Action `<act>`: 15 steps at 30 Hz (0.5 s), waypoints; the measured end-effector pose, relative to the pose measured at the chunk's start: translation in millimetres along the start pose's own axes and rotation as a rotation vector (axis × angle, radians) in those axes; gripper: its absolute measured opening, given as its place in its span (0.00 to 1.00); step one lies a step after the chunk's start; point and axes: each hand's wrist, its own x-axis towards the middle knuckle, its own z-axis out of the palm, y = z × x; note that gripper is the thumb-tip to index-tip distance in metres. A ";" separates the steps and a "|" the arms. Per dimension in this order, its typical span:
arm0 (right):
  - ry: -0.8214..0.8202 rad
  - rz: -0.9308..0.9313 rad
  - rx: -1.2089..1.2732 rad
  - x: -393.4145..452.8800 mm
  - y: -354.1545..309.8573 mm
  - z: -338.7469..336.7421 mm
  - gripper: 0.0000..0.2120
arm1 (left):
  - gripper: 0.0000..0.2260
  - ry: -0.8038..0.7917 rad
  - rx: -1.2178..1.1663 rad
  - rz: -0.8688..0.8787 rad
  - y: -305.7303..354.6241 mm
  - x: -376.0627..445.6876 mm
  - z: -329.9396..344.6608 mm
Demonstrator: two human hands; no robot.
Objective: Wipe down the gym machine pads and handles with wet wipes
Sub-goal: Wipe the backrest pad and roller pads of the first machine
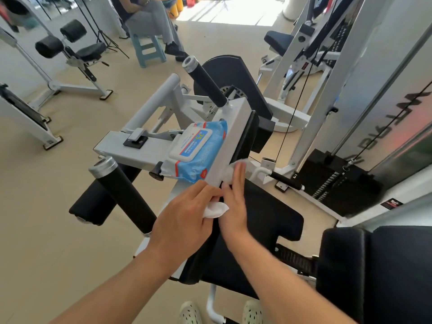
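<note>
A crumpled white wipe [216, 209] is pinched by the left hand [184, 216], another wipe [230, 170] pressed flat-fingered by the right hand [235, 202] at the white frame's [233, 127] near edge, open floor [46, 206] left.

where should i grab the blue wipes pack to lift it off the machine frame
Grip the wipes pack across its soft long sides, coming from above. It lies flat on the white frame with the lid up, and its near end overhangs the edge, so both sides are probably free.
</note>
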 end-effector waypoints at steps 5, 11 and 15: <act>-0.033 0.003 -0.144 59.8 -16.6 -15.6 0.26 | 0.07 -0.002 0.000 0.015 -1.0 -0.8 -0.4; -0.011 0.102 -0.153 154.6 -45.3 -32.8 0.30 | 0.15 -0.018 -0.007 -0.012 -0.5 -1.7 0.1; 0.068 0.156 -0.015 157.8 -43.2 -26.7 0.31 | 0.13 -0.013 -0.005 -0.005 -1.9 -0.3 0.0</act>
